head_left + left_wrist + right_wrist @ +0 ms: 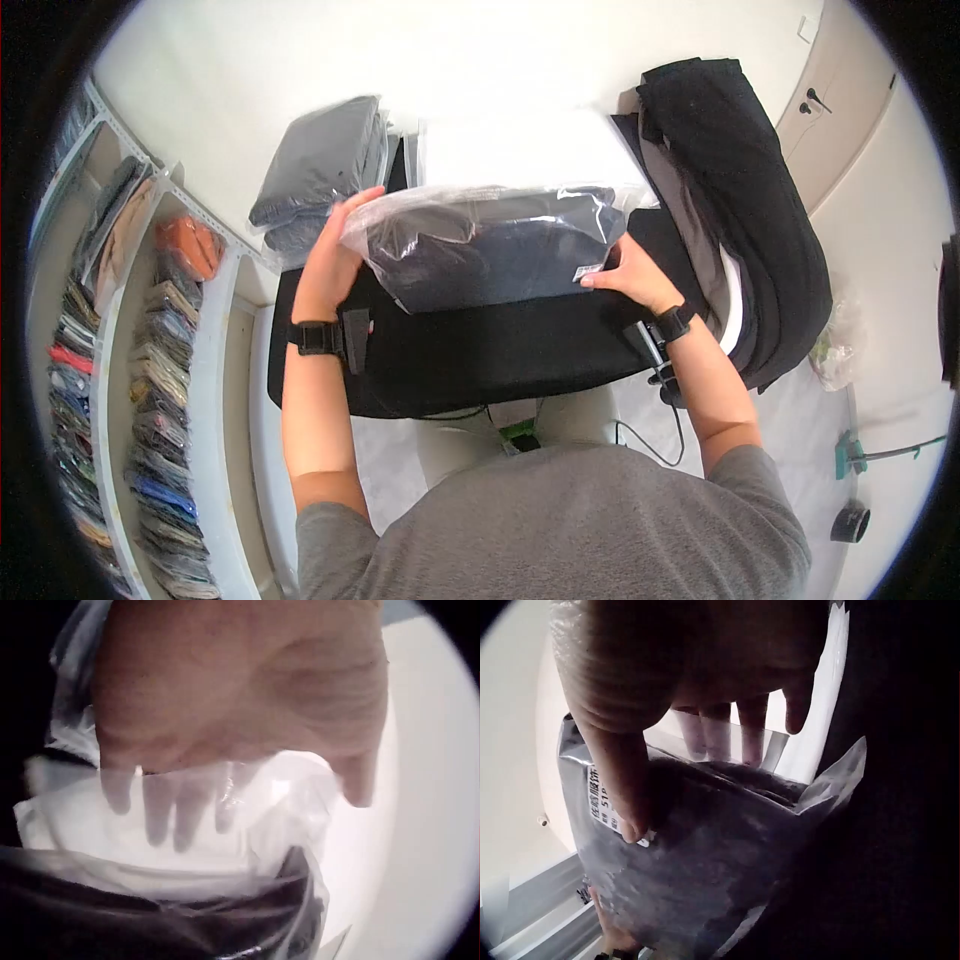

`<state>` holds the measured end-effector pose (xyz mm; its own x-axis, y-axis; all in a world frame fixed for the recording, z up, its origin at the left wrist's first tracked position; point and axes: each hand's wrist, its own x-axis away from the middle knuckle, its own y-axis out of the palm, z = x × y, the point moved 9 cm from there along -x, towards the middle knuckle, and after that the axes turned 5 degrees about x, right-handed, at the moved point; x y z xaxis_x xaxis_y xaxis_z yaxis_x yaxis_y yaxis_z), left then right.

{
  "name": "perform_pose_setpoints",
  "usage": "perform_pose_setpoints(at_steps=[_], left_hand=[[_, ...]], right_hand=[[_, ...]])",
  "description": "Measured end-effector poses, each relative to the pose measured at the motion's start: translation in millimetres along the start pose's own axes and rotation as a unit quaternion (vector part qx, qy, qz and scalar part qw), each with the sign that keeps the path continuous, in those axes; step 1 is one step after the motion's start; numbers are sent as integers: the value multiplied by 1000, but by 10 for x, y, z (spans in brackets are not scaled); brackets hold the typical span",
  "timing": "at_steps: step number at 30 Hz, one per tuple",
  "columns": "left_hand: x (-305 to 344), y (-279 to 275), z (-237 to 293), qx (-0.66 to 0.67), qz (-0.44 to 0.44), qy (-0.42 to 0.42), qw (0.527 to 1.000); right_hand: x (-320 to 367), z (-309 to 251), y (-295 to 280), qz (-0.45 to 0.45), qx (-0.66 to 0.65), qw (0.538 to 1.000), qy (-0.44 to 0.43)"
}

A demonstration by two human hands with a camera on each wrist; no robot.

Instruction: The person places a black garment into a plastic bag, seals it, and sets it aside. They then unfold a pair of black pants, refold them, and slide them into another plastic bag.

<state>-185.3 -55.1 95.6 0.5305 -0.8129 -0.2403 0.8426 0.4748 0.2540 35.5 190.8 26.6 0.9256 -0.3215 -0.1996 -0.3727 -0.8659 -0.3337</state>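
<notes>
A dark folded garment in a clear plastic bag [490,255] is held tilted up over the black-covered table [480,350]. My right hand [640,275] grips its right end, thumb on the front beside a small white label [587,271]. In the right wrist view, the fingers of that hand [682,682] go behind the bag and show through the film. At the left end, my left hand [335,255] supports the bag from the side. The left wrist view shows this hand's [240,690] straight fingers behind the clear film, thumb apart.
Bagged grey garments [320,160] are stacked at the back left. A bright white stack [520,150] lies behind the bag. Black cloth [720,140] drapes over the table's right side. Shelves packed with bagged clothes [165,400] stand at left. A cable [680,445] hangs near my right forearm.
</notes>
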Motion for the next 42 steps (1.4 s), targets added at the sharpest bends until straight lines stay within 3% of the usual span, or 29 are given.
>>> perform_pose_setpoints(at_steps=[1,2,3,4,5,9,11,13,15,17,19,20,21,23,24,25,28,30,34,40,42], left_hand=[[33,-78,-160,122,-27,-3,992],[105,-171,-347,154,-44,-2,987],[180,-227,-489,187,-61,-4,981],[233,-267,-707,-25,-57,-79,995],[298,-319,-843,-236,-50,-150,959],[335,24,-942,-220,-38,-161,961],[283,-68,-975,-201,19,-157,967],[256,-10,-866,-208,24,-108,972],[270,21,-718,-185,65,-86,977],[364,49,-763,-193,76,-135,969],[573,-21,-1096,-130,105,-256,952],[673,-118,-1253,-224,99,-314,917],[768,-167,-1293,-219,100,-323,915],[899,-140,-1314,-79,95,-358,926],[940,-487,-1483,-70,107,-348,929],[923,-317,-1168,-57,131,-322,936],[945,-480,-1192,2,168,-305,937],[898,-374,-1336,127,90,-298,942],[787,25,-1391,172,73,-313,931],[741,135,-1377,136,67,-359,921],[776,62,-1464,150,69,-355,920]], right_hand=[[-16,102,29,-11,8,999,43],[-37,143,36,-14,34,999,13],[-23,172,90,-39,0,998,56],[-30,391,85,-51,33,994,88],[-27,497,107,-62,64,989,120],[72,376,139,-48,61,987,142],[7,386,170,-24,9,997,76],[9,340,127,15,49,998,48],[39,333,79,62,-55,992,97],[79,399,61,74,-78,981,163],[201,457,115,56,-81,958,268],[234,736,166,43,-84,950,297],[309,794,132,39,-85,948,306],[432,746,87,14,-102,930,353],[493,642,86,35,-121,924,362],[524,740,69,34,-120,923,365],[520,844,111,-17,-231,930,285],[536,594,185,1,-209,938,275],[530,674,273,26,-224,938,262],[559,704,283,39,-209,946,245],[546,512,329,9,-308,909,281]])
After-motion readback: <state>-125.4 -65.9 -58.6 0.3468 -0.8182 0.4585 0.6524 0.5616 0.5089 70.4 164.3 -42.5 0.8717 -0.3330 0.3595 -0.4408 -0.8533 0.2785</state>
